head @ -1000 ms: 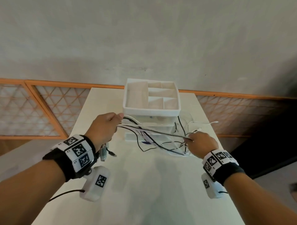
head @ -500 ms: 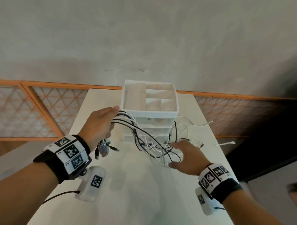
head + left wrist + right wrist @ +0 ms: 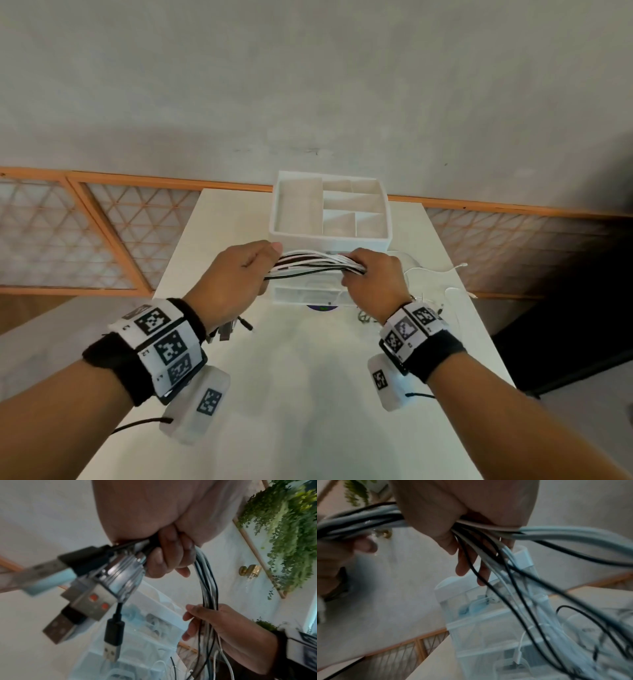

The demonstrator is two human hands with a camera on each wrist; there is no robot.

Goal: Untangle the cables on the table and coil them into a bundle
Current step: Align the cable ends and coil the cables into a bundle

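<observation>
A bunch of black and white cables (image 3: 313,263) runs level between my two hands, above the white table (image 3: 301,394). My left hand (image 3: 239,274) grips one end in a fist; several USB plugs (image 3: 89,599) hang out below it. My right hand (image 3: 371,277) curls round the same bunch (image 3: 368,520) a short way to the right. Beyond that hand the loose cable ends (image 3: 547,601) trail down to the table at the right (image 3: 431,274).
A white drawer organiser (image 3: 329,212) with open top compartments stands just behind the hands, its clear drawers (image 3: 488,635) below. An orange-framed lattice panel (image 3: 102,240) and a grey wall lie beyond the table's far edge. Green foliage (image 3: 288,534) hangs on a wall.
My right hand, spread over the loose tangle half a second ago, has risen and closed round the cables near my left hand. The slack loops are now drawn into one tight strand.
</observation>
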